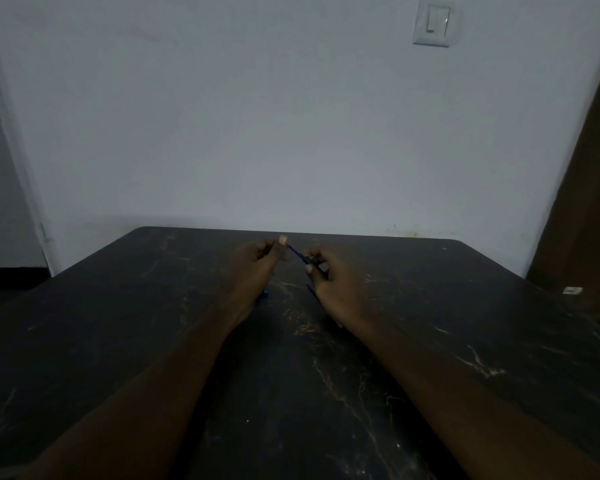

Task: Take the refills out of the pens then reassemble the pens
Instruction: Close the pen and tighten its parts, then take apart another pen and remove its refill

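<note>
Above the far middle of the worktop (118,323), both hands hold one pen between them. The left hand (257,261) has a narrow grip, thumb and fingertips pinching the upper end of a thin blue refill (293,252). The right hand (336,285) curls its fingers round the dark pen (308,260), where the refill's lower end meets it. One small blue piece (265,293) lies by the left wrist. One thin dark stick (311,289) shows under the right hand, too dim to identify.
</note>
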